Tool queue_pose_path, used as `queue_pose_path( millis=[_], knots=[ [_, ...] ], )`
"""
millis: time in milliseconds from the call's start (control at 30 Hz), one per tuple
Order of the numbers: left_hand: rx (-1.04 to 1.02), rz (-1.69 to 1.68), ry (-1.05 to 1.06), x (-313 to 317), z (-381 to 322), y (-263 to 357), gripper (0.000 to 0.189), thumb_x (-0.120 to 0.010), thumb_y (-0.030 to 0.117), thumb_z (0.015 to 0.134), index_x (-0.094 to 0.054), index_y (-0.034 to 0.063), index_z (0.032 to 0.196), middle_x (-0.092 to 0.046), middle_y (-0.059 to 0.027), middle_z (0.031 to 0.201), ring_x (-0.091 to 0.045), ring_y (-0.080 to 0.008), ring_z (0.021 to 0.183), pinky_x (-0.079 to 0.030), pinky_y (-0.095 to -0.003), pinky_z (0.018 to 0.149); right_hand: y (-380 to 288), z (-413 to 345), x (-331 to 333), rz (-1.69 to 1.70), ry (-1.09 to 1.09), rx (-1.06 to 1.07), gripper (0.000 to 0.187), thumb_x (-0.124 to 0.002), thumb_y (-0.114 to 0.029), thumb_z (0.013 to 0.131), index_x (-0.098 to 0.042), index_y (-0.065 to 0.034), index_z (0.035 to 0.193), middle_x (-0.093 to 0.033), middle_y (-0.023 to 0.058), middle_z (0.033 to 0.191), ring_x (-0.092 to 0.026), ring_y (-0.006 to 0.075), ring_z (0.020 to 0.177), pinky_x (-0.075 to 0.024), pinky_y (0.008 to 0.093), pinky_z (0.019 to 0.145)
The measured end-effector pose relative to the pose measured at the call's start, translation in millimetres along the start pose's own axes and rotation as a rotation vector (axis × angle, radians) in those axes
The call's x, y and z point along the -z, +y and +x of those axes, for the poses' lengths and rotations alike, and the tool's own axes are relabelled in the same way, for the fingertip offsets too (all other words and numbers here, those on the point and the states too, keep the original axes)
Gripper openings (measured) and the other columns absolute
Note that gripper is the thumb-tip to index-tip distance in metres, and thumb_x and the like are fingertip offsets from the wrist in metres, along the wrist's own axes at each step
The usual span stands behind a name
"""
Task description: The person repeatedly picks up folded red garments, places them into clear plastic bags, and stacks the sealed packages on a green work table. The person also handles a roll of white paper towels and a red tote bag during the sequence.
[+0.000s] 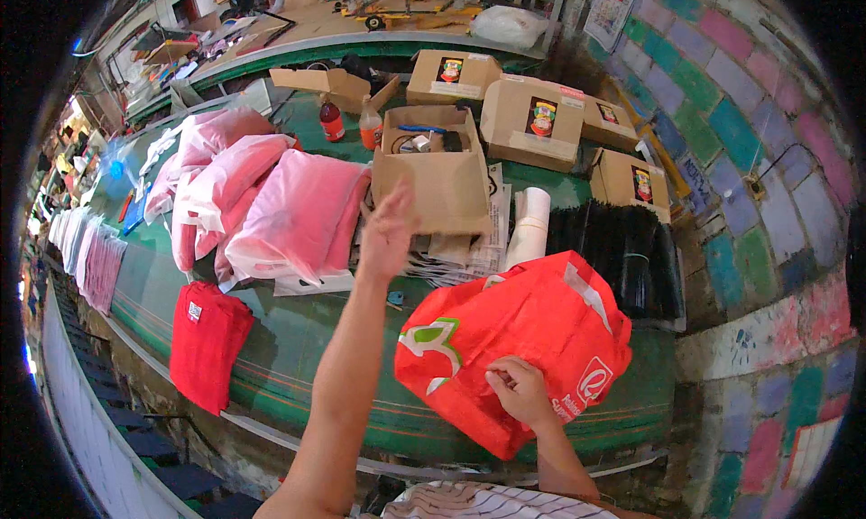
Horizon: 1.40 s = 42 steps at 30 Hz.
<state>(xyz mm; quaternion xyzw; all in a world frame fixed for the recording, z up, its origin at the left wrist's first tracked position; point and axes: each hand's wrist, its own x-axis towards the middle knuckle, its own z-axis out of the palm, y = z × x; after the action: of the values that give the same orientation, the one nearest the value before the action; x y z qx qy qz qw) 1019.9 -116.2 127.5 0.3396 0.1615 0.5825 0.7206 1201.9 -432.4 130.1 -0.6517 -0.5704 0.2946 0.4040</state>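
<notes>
My left hand (391,231) is raised over the table with fingers stretched, blurred by motion, and holds nothing that I can see. Behind it is an open cardboard box (433,187) with a blue pen, a white plug adapter and a cable inside. My right hand (521,387), its fingers curled, lies against a red shopping bag (487,323) with white writing and a green-and-white print. Whether those fingers pinch the bag is not clear. The bag lies bulging and creased near the table's front edge.
Pink bundles in clear plastic bags (298,214) and a folded red cloth (206,343) are left on the green table (284,357). Right of centre are a white roll (530,225), black plastic bags (609,255) and closed cartons (531,120). Two bottles (331,120) stand behind.
</notes>
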Motion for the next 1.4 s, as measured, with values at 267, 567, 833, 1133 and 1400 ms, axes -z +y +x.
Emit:
queue_pose_path(
  millis=[267,567,833,1133,1400],
  knots=[
    [0.425,0.07,0.234,54,-30,5,0.018,-0.055,0.0,0.083,-0.062,0.001,0.099,-0.065,-0.0088,0.092,-0.065,-0.0201,0.087,-0.054,-0.039,0.085,-1,43,-33,0.972,-0.085,-0.403,0.025,-0.063,-0.015,0.099,-0.064,-0.0037,0.122,-0.069,0.0099,0.113,-0.07,0.022,0.096,-0.0574,0.0342,0.08],
    [0.449,0.35,0.503,58,-46,-35,0.02,-0.063,0.008,0.087,-0.063,0.0056,0.107,-0.066,-0.0041,0.09,-0.062,-0.0156,0.079,-0.047,-0.0302,0.07,43,241,-125,1.275,-0.113,-0.58,0.046,-0.064,-0.023,0.1,-0.048,-0.0099,0.141,-0.054,0.0108,0.132,-0.06,0.0307,0.113,-0.0524,0.0439,0.099],
    [0.56,0.441,0.415,50,-50,-10,0.016,-0.06,0.001,0.088,-0.064,0.0027,0.103,-0.066,-0.0056,0.092,-0.064,-0.016,0.083,-0.048,-0.0279,0.074,34,283,-148,1.004,-0.077,-0.621,0.044,-0.059,-0.027,0.104,-0.05,-0.0122,0.144,-0.056,0.0055,0.135,-0.063,0.0281,0.109,-0.0574,0.0402,0.082],
    [0.446,0.537,0.302,53,-7,9,0.018,-0.062,0.009,0.088,-0.067,0.0027,0.104,-0.069,-0.0062,0.1,-0.065,-0.0163,0.091,-0.05,-0.0319,0.081,-86,355,-78,0.224,0.325,0.471,0.037,-0.058,-0.014,0.099,-0.061,-0.0019,0.134,-0.062,0.0153,0.139,-0.056,0.0277,0.133,-0.0401,0.0358,0.112],
    [0.106,1.801,0.225,61,-32,-2,0.036,-0.07,0.01,0.083,-0.058,-0.0048,0.114,-0.056,-0.0204,0.115,-0.056,-0.0414,0.109,-0.048,-0.0487,0.088,7,293,-76,-0.019,-0.173,-0.091,0.026,-0.062,-0.015,0.096,-0.071,0.0001,0.115,-0.073,0.0191,0.111,-0.07,0.0306,0.103,-0.0524,0.0384,0.093]
  ],
)
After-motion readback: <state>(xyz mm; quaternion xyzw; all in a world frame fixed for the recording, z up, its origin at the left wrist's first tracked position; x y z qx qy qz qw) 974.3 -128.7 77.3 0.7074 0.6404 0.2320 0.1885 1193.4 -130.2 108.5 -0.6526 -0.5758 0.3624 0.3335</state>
